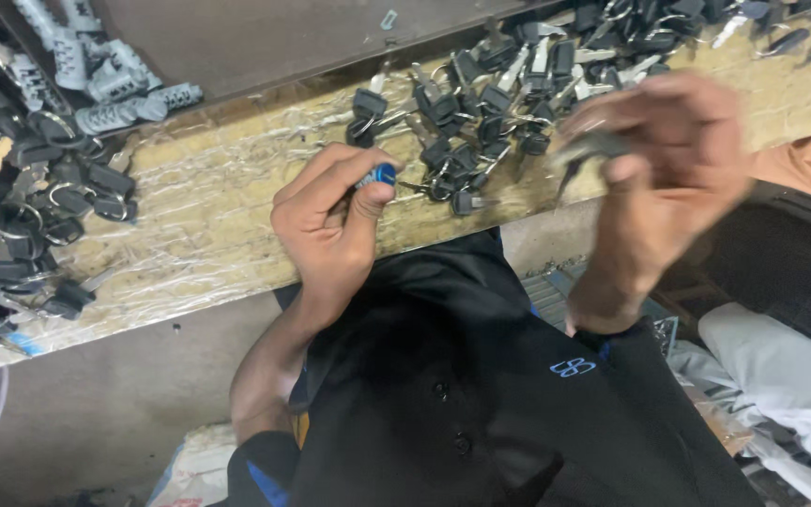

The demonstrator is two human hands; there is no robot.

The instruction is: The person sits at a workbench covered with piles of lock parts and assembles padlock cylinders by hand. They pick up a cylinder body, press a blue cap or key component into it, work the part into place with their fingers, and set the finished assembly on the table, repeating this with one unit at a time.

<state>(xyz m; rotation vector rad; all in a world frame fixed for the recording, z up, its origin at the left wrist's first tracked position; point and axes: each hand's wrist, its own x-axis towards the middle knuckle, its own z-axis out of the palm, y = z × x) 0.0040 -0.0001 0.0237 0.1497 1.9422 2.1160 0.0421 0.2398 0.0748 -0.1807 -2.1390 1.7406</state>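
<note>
Keys (593,148), black-headed and blurred, sit pinched in my right hand (668,164) above the wrapped wooden bench edge (208,225), blades pointing lower left. My left hand (330,225) grips a small blue-tipped tool (382,175) near the key pile (481,113).

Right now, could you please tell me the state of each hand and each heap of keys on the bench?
Left hand: closed on a small blue-tipped tool.
Right hand: blurred, pinching a black-headed key.
Middle heap of black-headed keys: lying loose on the plastic-wrapped wooden bench.
Left heap of keys: piled loose.
</note>
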